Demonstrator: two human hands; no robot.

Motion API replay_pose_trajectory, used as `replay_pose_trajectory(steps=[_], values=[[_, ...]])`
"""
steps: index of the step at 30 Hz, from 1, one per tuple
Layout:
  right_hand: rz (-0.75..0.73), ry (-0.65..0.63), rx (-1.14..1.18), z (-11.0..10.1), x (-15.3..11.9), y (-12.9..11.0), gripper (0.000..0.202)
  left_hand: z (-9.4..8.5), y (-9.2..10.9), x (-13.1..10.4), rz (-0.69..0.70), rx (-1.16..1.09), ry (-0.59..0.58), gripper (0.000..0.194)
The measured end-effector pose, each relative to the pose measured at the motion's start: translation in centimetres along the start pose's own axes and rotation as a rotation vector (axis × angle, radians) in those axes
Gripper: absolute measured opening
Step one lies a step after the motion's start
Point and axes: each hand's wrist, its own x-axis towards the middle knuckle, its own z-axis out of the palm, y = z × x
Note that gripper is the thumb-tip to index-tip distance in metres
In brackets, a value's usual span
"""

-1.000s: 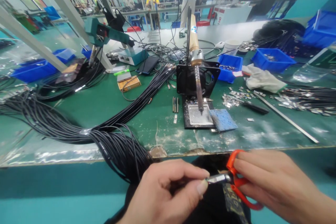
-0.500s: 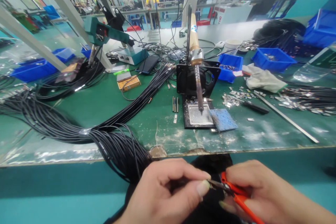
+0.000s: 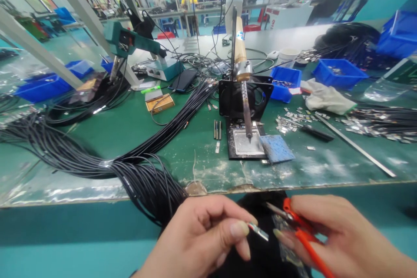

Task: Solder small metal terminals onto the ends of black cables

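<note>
Scuffed green workbench (image 3: 195,156) lies ahead; before its edge, the left hand (image 3: 202,234) pinches a small silver metal connector with coloured wires (image 3: 260,233), probably light, stiff, fragile where wired, best held gently there. The right hand (image 3: 342,230) grips red-handled metal snips (image 3: 298,221).

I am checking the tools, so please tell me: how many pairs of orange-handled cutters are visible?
1 pair. The cutters are in the right hand, apart from the small connector in the left hand. Others may be hidden.
</note>
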Motion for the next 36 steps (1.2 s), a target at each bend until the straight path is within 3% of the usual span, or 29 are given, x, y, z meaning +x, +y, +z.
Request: replay_pose_trajectory(steps=[3, 8, 14, 36], values=[[-0.059, -0.094, -0.097, 0.6, 0.5, -0.9, 0.031, -0.1, -0.2, -0.1, 0.004, -0.031, -0.014, 0.023], [-0.132, -0.149, -0.172, 1.2, 0.7, -0.1, 0.026, -0.2, -0.2, -0.2, 0.026, -0.051, -0.010, 0.024], [-0.231, -0.106, -0.213, 1.4, 0.9, 0.3, 0.027, -0.2, -0.1, 0.0, 0.038, -0.030, -0.022, 0.026], [-0.319, -0.016, -0.271, 2.5, 0.7, 1.3, 0.026, -0.3, -0.5, 0.3, 0.062, -0.037, -0.055, 0.030]])
